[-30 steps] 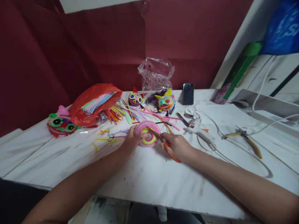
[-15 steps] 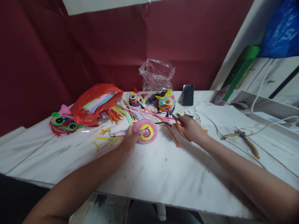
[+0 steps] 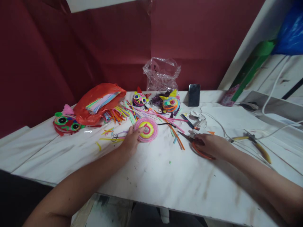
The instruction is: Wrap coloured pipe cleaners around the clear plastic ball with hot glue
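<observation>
Between the thumb and fingers of my left hand (image 3: 131, 139) is a round disc of coiled pipe cleaners (image 3: 151, 136), pink outside with yellow and magenta rings. My right hand (image 3: 209, 144) grips a pair of scissors (image 3: 200, 151) with orange handles, its dark blades pointing left just above the table. Left of the blade tips lie loose pipe cleaners, among them an orange one (image 3: 178, 138) and short cut pieces. Two decorated animal faces, a dark one with red ears (image 3: 140, 99) and a yellow-eared one (image 3: 170, 103), stand behind the disc.
A red plastic bag (image 3: 100, 97) of pipe cleaners and a red-green face (image 3: 66, 123) occupy the left. A clear bag (image 3: 162, 74) and phone (image 3: 194, 95) stand against the wall. On the right lie yellow-handled pliers (image 3: 257, 145), white cables and paper (image 3: 220, 117).
My right hand has drawn the scissors back toward me and to the right, away from the pipe cleaners. My left hand keeps the disc nearly in place; the view has shifted slightly.
</observation>
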The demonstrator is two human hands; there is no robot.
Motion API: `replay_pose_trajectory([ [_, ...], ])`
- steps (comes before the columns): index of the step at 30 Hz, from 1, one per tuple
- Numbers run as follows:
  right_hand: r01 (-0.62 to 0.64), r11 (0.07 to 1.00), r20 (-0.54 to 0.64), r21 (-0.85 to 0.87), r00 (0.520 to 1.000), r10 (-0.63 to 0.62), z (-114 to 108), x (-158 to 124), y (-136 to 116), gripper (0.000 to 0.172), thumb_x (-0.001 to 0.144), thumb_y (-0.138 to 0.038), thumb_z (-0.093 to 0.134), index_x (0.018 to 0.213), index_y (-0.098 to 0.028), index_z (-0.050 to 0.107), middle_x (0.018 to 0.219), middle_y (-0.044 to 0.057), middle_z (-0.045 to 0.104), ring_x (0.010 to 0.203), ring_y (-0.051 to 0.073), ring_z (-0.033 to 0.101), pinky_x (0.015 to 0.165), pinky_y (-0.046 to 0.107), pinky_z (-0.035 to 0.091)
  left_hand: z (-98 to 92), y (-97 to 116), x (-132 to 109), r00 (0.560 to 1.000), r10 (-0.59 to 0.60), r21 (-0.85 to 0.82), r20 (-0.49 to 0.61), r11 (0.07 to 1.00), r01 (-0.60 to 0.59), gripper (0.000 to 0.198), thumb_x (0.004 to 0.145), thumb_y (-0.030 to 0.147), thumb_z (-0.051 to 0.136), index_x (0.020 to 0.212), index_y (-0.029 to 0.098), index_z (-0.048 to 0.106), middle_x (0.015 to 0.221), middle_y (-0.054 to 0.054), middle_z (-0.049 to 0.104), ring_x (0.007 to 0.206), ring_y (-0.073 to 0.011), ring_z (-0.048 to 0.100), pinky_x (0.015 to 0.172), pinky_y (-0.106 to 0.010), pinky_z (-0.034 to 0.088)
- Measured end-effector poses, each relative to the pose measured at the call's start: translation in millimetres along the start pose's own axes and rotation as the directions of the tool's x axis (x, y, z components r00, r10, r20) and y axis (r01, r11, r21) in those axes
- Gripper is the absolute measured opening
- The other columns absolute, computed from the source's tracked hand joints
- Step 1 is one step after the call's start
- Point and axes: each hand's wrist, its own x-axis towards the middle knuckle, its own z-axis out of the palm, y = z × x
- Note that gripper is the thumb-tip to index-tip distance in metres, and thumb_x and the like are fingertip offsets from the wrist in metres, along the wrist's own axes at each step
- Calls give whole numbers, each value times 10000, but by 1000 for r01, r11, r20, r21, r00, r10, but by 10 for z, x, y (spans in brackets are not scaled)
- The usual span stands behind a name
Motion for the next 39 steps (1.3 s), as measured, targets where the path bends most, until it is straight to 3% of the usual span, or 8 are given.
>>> replay_pose_trajectory([
  [9, -30, 1000, -5, -6, 1000, 30, -185, -48, -44, 274, 894, -341, 478, 1003, -179, 670, 935, 137, 744, 837, 263, 703, 629, 288, 406, 2, 14, 26, 1000, 16, 67, 1, 998, -17, 482, 579, 328, 798, 974, 159, 579, 877, -17, 684, 773, -164, 647, 685, -290, 525],
  [16, -31, 992, -77, 122, 996, 41, -249, -155, 40, 314, 837, -406, 559, 1040, -206, 690, 882, 90, 746, 781, 234, 683, 613, 267, 423, 12, 38, 42, 1000, 10, 97, -1, 995, -9, 474, 551, 326, 810, 943, 187, 585, 874, -1, 672, 817, -167, 646, 645, -241, 515],
  [19, -62, 966, -188, 251, 976, 111, -312, -134, 211, 329, 890, -385, 504, 1090, -199, 688, 863, 77, 746, 728, 200, 671, 631, 260, 444, 15, 41, 38, 1000, 10, 122, -13, 993, -9, 444, 566, 333, 802, 936, 212, 590, 870, -3, 669, 802, -176, 644, 630, -253, 522],
  [22, -207, 914, -200, 348, 936, 288, -412, -23, 503, 423, 949, -418, 424, 1208, -173, 653, 778, 68, 737, 633, 175, 655, 616, 259, 454, 16, 42, 37, 1000, 17, 128, -24, 992, -13, 448, 554, 334, 809, 926, 226, 583, 860, -5, 670, 821, -203, 655, 621, -270, 523],
  [26, -402, 872, -131, 279, 884, 449, -466, 217, 906, 474, 958, -420, 421, 1204, -98, 668, 714, 116, 726, 620, 206, 671, 607, 287, 456, 22, 53, 36, 1000, 20, 132, -10, 991, -18, 483, 525, 300, 825, 925, 218, 569, 842, -11, 675, 874, -231, 668, 664, -291, 529],
  [30, -497, 847, -92, 188, 850, 519, -367, 473, 1103, 374, 900, -360, 538, 1050, -83, 740, 867, 180, 751, 797, 267, 706, 657, 295, 469, 26, 63, 36, 1000, 25, 140, 0, 990, -25, 518, 527, 311, 835, 963, 211, 574, 857, -10, 683, 858, -218, 664, 640, -268, 515],
  [36, -481, 871, -126, 103, 862, 491, -295, 609, 981, 413, 908, -290, 491, 1191, -38, 657, 1201, 252, 666, 1081, 322, 635, 776, 326, 467, 24, 64, 39, 1000, 10, 141, -14, 990, -8, 530, 503, 323, 842, 946, 199, 579, 846, 3, 679, 857, -202, 653, 617, -243, 493],
  [39, -385, 920, -149, 72, 908, 391, -301, 527, 757, 441, 951, -383, 412, 1209, -117, 650, 1225, 196, 667, 1097, 284, 626, 807, 307, 455, 2, 45, 61, 1000, 16, 152, -1, 988, -15, 519, 523, 347, 835, 949, 187, 586, 891, -4, 686, 847, -178, 645, 656, -240, 496],
])
